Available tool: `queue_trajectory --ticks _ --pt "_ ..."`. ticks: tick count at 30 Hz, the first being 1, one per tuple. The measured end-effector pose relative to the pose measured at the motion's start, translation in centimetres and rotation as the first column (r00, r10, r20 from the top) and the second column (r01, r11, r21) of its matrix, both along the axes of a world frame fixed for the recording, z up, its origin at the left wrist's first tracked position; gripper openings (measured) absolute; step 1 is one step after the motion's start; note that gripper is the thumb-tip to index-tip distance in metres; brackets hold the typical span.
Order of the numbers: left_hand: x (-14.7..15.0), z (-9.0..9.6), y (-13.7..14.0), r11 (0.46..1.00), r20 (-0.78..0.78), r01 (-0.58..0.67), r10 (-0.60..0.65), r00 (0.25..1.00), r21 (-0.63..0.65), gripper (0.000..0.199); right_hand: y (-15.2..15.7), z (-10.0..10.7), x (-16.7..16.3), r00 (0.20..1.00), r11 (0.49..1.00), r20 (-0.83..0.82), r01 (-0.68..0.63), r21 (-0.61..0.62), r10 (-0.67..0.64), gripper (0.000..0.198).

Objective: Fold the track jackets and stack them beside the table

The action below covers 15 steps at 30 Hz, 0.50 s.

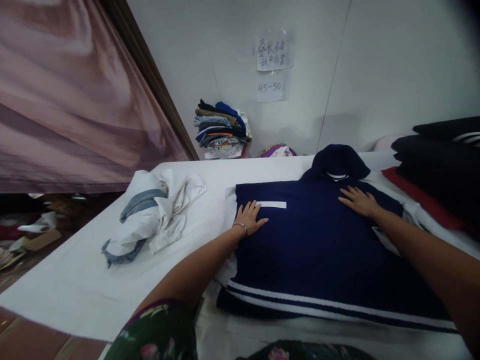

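A navy hooded garment (300,250) lies spread out on the white-covered table (78,285), its hood pointing away from me. Two white stripes run along its near hem, and white bands show on its left and right. My left hand (249,218), with a bracelet at the wrist, rests flat on its left side, fingers spread beside a white strip (275,204). Below the hood, my right hand (359,201) lies flat on the cloth with its fingers apart. Neither hand grips anything.
A crumpled white garment with grey-blue trim (150,215) lies on the left. Folded clothes (221,127) are stacked at the back, near handwritten signs (274,60) on the wall. Dark folded clothes (442,165) and a red one (422,197) pile up at right. A pink curtain (75,100) hangs left.
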State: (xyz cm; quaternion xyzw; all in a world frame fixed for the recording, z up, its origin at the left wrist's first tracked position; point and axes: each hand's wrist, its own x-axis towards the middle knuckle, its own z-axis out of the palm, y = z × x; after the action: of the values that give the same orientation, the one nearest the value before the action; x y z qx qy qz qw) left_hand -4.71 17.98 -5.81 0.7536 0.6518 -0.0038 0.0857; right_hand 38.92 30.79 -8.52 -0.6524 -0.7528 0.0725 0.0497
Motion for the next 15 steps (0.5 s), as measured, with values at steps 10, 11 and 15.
queue_trajectory --ticks 10,11,15 --pt "-2.5 3.8 5.8 0.963 -0.054 -0.132 0.148 0.987 0.234 0.053 3.5 5.9 2.3 0.93 0.892 -0.329 0.284 0.351 -0.166 0.071" --pt "-2.6 3.8 6.4 0.962 -0.084 -0.135 0.159 0.984 0.238 0.054 4.3 6.2 2.1 0.929 0.898 -0.323 0.289 0.332 -0.18 0.075" --pt "-2.1 3.1 8.1 0.972 -0.141 -0.185 0.205 0.968 0.142 0.06 7.1 6.7 0.9 0.902 0.911 -0.366 0.331 0.245 -0.229 0.052"
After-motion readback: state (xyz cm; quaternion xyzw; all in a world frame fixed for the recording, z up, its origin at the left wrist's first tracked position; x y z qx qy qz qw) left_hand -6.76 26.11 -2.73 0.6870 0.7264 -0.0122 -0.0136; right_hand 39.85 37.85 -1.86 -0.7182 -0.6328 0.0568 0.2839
